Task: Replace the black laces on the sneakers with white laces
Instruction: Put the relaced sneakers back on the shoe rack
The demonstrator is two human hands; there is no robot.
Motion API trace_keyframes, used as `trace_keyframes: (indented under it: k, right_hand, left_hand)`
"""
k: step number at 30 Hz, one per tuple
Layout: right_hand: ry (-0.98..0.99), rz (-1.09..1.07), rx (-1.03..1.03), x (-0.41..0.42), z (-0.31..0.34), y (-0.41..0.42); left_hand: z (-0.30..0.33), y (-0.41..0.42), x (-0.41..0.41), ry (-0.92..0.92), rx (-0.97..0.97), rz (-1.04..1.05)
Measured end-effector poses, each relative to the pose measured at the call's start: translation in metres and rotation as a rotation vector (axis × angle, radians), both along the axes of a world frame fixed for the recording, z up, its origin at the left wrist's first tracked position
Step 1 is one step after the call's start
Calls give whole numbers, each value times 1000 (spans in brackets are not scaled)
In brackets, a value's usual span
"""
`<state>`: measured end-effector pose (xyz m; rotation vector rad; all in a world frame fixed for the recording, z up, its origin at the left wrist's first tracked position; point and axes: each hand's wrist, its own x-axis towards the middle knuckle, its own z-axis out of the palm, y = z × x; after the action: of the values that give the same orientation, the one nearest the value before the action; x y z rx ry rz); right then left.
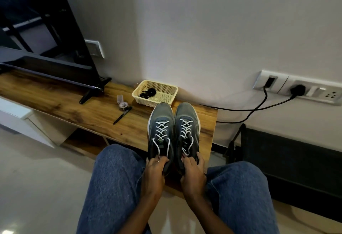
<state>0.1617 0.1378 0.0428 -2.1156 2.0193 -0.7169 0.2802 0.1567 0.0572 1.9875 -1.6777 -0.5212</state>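
Both sneakers stand side by side, toes to the wall, at the right end of the wooden shelf (83, 107). The left sneaker (160, 132) and right sneaker (187, 130) each carry white laces (162, 129) crossed up the eyelets; loose ends loop down toward the heels. The black laces (149, 93) lie bundled in the cream basket (171, 96), just beyond the toes.

My left hand (154, 170) is curled around the heel collar of the left sneaker, fingers closed on it near a lace end. My right hand (192, 170) grips the heel of the right sneaker likewise. Whether either hand also pinches a lace tip, I cannot tell.

Judgement: lacing appears complete on both; the step in hand is finishing the 2 shoes. To do it well, I should even out the free ends, take up slack row by row from the toe, and keep the heels steady on the board near its front edge.

Surroundings: a pen (122, 115) and a small clear container (121, 102) lie left of the sneakers, well apart from them. A television (42, 44) stands further left. Wall sockets (299, 89) with 2 black cables (259, 107) sit to the right; pale floor below.
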Motion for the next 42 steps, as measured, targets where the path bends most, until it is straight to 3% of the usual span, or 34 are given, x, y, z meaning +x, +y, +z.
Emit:
trace_keyframes:
  k: [14,23,33,42]
  right_hand:
    - [-184,-86,50,-30,7,0]
    - [-184,-106,-210,-78,54,-6]
    - [-88,-297,-393,-173,91,-10]
    - [-62,-498,-357,-256,76,8]
  left_hand:
    - [11,-7,-28,17,-127,-66]
    - [55,-25,-60,41,-331,-198]
    - [91,-47,-162,135,-496,-406]
    - [81,-52,-254,193,-446,-616]
